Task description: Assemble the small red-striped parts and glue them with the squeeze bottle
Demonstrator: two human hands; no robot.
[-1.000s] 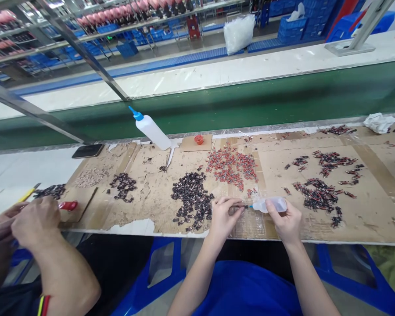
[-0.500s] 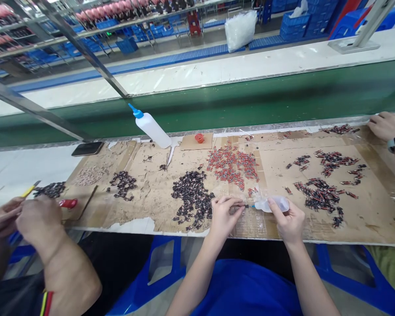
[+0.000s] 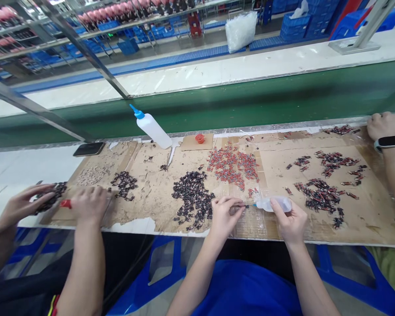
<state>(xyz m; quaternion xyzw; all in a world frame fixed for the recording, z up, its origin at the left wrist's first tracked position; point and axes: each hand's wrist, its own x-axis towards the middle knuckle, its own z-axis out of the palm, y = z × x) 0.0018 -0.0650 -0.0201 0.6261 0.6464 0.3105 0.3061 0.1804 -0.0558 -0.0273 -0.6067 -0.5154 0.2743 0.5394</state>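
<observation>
Between thumb and forefinger, my left hand (image 3: 226, 216) pinches a small black part (image 3: 246, 206) low over the cardboard. My right hand (image 3: 290, 219) is closed around a translucent squeeze bottle (image 3: 274, 204), tilted sideways with its blue nozzle tip pointing left, close to the black part. Whether tip and part touch is too small to tell. Just left of my left hand lies a pile of small black parts (image 3: 192, 197). Beyond both hands spread many small red parts (image 3: 232, 162). To the right of the bottle sit heaps of joined red-and-black pieces (image 3: 321, 195).
A larger white bottle with a blue nozzle (image 3: 154, 130) leans at the back, near a red cap (image 3: 199, 138) and a phone (image 3: 88, 149). A co-worker's hands (image 3: 88, 204) are at the left. Another person's hand with a wristband (image 3: 388, 127) rests at the right.
My right hand and the squeeze bottle have shifted slightly right; my left hand stays put. The left co-worker's hands have moved apart, one going right across the cardboard.
</observation>
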